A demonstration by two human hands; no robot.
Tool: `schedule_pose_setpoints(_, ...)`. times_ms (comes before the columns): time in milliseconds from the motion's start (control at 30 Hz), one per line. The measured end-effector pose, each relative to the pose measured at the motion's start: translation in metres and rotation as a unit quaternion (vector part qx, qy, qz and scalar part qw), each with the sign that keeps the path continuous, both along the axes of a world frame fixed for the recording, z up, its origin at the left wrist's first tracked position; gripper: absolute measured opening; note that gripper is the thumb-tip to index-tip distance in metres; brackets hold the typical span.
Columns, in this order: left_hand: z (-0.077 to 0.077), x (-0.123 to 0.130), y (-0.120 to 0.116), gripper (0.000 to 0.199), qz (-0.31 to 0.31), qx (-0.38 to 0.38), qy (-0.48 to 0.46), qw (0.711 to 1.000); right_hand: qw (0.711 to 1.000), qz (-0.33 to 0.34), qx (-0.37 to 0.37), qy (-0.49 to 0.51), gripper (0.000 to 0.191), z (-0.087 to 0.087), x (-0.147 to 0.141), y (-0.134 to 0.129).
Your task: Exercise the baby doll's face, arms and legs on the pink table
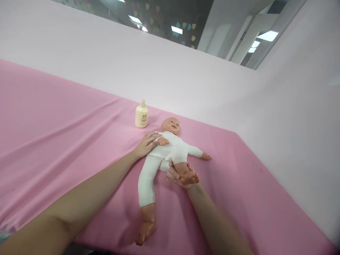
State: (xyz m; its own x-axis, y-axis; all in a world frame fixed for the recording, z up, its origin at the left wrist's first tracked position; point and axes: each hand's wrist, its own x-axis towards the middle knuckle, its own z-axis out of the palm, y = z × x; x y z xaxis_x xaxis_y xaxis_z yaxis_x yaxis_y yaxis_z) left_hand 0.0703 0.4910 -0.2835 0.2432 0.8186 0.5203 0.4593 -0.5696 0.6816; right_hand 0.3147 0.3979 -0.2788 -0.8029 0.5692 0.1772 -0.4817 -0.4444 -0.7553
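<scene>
A baby doll with a white cloth body lies on its back on the pink sheet, head toward the wall. My left hand rests on the doll's upper side beside its bent arm, fingers stretched out and lying over the cloth. Around the doll's lower leg on the right, my right hand is closed from below, and that leg is bent up toward the body. The doll's other leg lies extended toward me. Part of my right palm is hidden behind the leg.
A cream-coloured lotion bottle stands upright near the doll's head. The pink sheet has creases on the left. A pale wall borders it at the back and right, with a window above.
</scene>
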Motion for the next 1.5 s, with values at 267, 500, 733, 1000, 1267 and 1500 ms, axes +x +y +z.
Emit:
schedule_pose_setpoints(267, 0.000, 0.001, -0.001, 0.049, 0.005, 0.000, -0.005, 1.000, 0.995, 0.040, 0.084, 0.029, 0.060, -0.012, -0.002, -0.002)
schedule_pose_setpoints(500, 0.004, 0.001, -0.003, 0.049, 0.005, -0.010, -0.006, 1.000, 0.996, 0.035, 0.079, 0.012, 0.056, -0.008, 0.000, -0.009)
schedule_pose_setpoints(733, 0.004, 0.002, -0.004, 0.048, 0.010, -0.022, -0.012, 1.000, 0.997, 0.036, 0.069, 0.006, 0.060, -0.005, -0.001, -0.006)
schedule_pose_setpoints(1000, 0.002, 0.000, 0.001, 0.048, -0.016, 0.004, 0.002, 1.000, 0.991, -0.108, -0.074, -0.017, 0.048, 0.026, -0.006, -0.005)
schedule_pose_setpoints(1267, -0.002, -0.001, 0.003, 0.051, -0.037, 0.020, -0.011, 0.999, 0.978, -0.176, -0.110, -0.031, 0.052, 0.033, -0.010, -0.005)
schedule_pose_setpoints(1500, 0.000, -0.001, 0.000, 0.051, -0.024, 0.005, -0.009, 1.000, 0.976, -0.180, -0.113, -0.039, 0.051, 0.032, -0.010, -0.004)
